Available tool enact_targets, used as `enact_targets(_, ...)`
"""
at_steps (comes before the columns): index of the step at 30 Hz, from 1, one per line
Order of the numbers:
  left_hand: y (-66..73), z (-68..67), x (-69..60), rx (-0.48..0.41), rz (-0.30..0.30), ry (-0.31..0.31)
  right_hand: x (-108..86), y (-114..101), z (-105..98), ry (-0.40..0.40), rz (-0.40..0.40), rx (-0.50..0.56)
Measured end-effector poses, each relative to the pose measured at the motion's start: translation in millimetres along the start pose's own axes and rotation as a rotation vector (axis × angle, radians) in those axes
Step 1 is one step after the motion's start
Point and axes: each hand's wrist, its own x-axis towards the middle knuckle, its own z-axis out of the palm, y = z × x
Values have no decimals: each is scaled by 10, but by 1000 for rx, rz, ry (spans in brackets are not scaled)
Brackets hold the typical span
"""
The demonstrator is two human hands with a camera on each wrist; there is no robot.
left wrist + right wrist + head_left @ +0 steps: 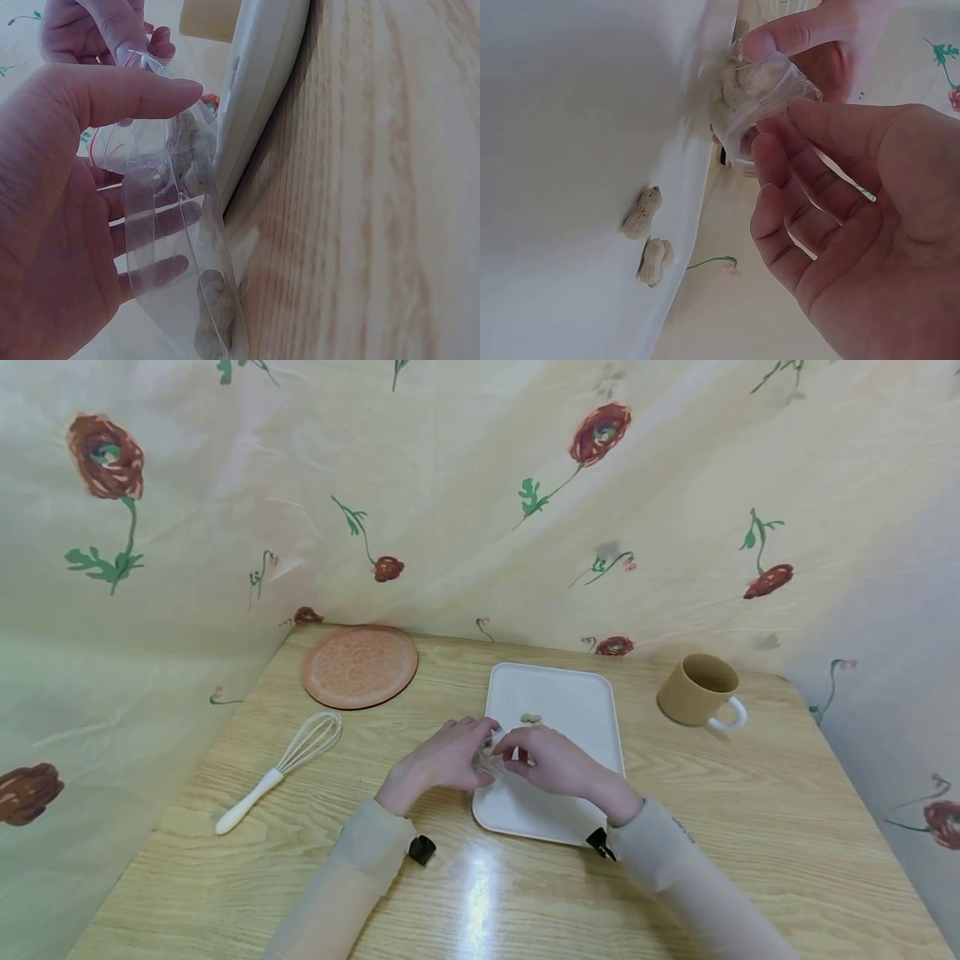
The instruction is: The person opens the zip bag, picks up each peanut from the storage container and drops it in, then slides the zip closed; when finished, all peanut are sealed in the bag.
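A clear plastic bag (154, 225) with peanuts (214, 315) in it is held at the left edge of the white tray (555, 693). My left hand (450, 754) grips it, thumb on one side and fingers behind. My right hand (558, 762) pinches the bag's edge between thumb and fingers; in the right wrist view the bag (761, 94) shows peanuts inside, beside the right fingertips (780, 124). Peanuts (530, 718) lie on the tray, seen closer in the right wrist view as shells (643, 214) near the tray's rim.
On the left lie a white whisk (258, 797) and, behind it, a round orange mat (360, 667). A tan mug (692, 693) with a white handle stands right of the tray. Flowered cloth (450, 485) hangs behind the wooden table (720, 827).
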Motion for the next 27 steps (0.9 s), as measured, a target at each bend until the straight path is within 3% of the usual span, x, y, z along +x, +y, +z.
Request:
enact_targets(13, -6, 21, 0, 27, -5, 6, -63, 65, -26, 15, 45, 54)
enact_targets(27, 6, 15, 9, 16, -27, -3, -51, 380, -230, 49, 97, 50)
